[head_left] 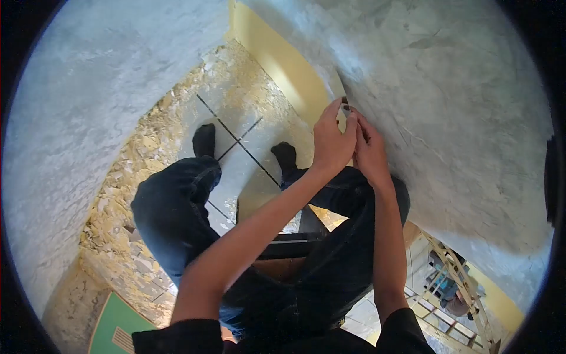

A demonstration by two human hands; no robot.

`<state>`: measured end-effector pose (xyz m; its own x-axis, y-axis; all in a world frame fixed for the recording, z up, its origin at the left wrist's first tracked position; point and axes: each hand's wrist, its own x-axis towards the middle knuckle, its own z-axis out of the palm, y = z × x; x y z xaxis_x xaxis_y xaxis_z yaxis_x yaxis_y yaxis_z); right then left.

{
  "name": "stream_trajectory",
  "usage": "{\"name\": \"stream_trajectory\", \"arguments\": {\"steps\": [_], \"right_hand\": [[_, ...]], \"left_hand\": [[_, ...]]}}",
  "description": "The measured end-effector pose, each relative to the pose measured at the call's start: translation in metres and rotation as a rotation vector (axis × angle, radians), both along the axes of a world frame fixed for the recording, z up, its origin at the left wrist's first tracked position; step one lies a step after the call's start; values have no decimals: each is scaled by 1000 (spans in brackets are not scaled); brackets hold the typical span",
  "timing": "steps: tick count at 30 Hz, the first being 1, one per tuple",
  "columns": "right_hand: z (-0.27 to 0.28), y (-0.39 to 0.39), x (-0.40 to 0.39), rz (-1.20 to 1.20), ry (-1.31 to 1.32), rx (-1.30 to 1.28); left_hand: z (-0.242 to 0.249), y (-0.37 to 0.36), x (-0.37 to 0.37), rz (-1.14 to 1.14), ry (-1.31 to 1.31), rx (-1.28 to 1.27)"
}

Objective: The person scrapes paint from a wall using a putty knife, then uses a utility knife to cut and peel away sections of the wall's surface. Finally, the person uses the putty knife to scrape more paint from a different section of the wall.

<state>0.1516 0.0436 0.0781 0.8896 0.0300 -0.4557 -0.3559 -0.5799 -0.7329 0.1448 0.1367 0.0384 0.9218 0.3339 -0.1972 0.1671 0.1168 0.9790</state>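
My left hand (335, 140) and my right hand (371, 154) are together at the wall on my right, fingers bent and nearly touching. Between the fingertips shows a small, thin, dark piece (346, 106), too small and covered to name. Both hands appear closed around it. Just beyond the fingers runs the edge of a yellow paint layer (289, 59) on the lower wall, with bare grey plaster (448, 118) above it.
I sit on a dark seat (289, 245), feet on a grey tiled floor (242, 133). Flaked paint chips (141, 159) lie along the left wall. A green panel (118, 327) is at lower left. At lower right stands a ladder (439, 318), with a wooden frame (466, 283) nearby.
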Motion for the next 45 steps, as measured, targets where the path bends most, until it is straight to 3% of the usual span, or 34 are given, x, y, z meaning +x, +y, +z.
{"name": "stream_trajectory", "arguments": {"steps": [4,8,16,18,26,29,31,36,38,45], "right_hand": [[-9,0,-3,-17,-41,-56],[-22,8,-7,-12,-49,-107],[-39,22,-25,-94,-168,-108],[-47,24,-27,-51,-335,-110],[-56,22,-22,-73,-353,-116],[-55,22,-26,-44,-351,-116],[-53,24,-25,-29,-367,-100],[-58,27,-26,-95,-348,-69],[-61,27,-25,-95,-348,-67],[-69,29,-28,-116,-358,-26]], "left_hand": [[-5,-3,10,12,3,-126],[-20,1,21,60,82,-43],[-21,7,20,69,170,-310],[-24,2,19,85,123,-267],[-40,-3,23,49,38,-240],[-52,-7,21,163,-157,-116],[-38,0,17,61,26,-121],[-51,-8,24,131,-60,-186],[-55,-9,23,150,-154,-71],[-54,3,21,22,-16,-154]]}}
